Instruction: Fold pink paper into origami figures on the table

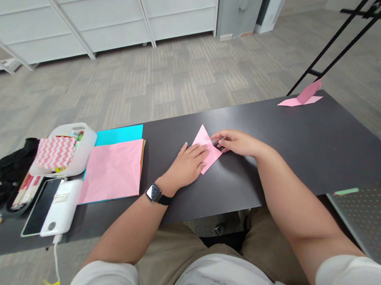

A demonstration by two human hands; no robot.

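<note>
A folded piece of pink paper (210, 157) lies on the dark table in front of me, one pointed corner facing away. My left hand (189, 163), with a black watch on its wrist, rests flat over the paper's left side, fingers stretched out. At the paper's right edge is my right hand (233, 142), its fingers bent and the fingertips close to or touching the edge. Whether they pinch the paper cannot be made out. A folded pink paper figure (304, 95) with a raised wing-like part sits at the table's far right corner.
Left of my hands lies a stack of coloured paper, a pink sheet (117, 169) on top and a blue sheet (120, 135) behind. Further left are a white basket (85, 152), a white power bank (61, 208) with a cable, a phone (38, 212) and black cloth (16, 160).
</note>
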